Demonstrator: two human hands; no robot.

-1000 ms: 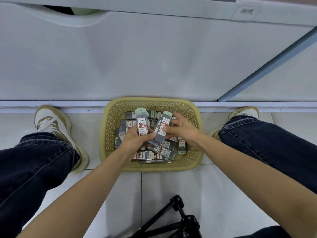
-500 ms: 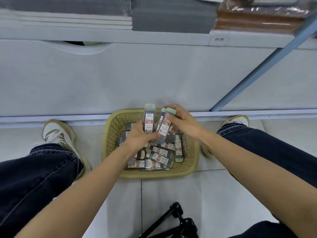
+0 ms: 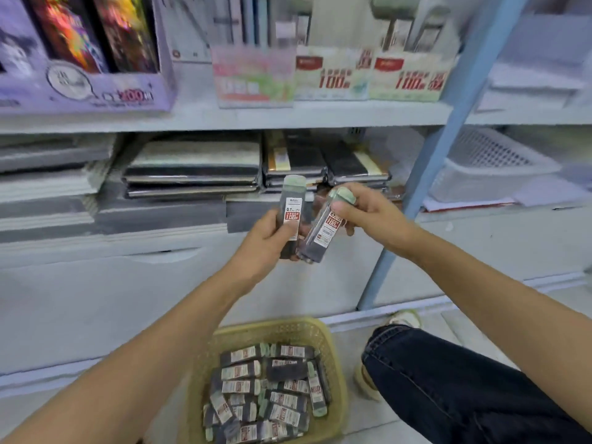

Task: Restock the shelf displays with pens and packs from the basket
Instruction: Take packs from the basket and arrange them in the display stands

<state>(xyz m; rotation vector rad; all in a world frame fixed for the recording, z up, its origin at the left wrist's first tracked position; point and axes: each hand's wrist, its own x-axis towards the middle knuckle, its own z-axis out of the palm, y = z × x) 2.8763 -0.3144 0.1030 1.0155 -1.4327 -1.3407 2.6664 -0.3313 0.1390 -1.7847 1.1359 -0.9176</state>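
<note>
An upright pack (image 3: 292, 208) is gripped in the left hand (image 3: 267, 240), the thumb laid across its label. A second pack (image 3: 322, 233), tilted, is pinched near its green cap by the right hand (image 3: 371, 211); their lower ends are seen close together. Both are held before stacked notebooks (image 3: 192, 174), well above the basket (image 3: 338, 376) on the floor, in which more packs (image 3: 266, 389) are piled. Display boxes (image 3: 333, 76) are set on the far shelf (image 3: 320, 115)

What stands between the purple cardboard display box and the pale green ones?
A pink cardboard display box, beside an unclear white item; head view.
</note>
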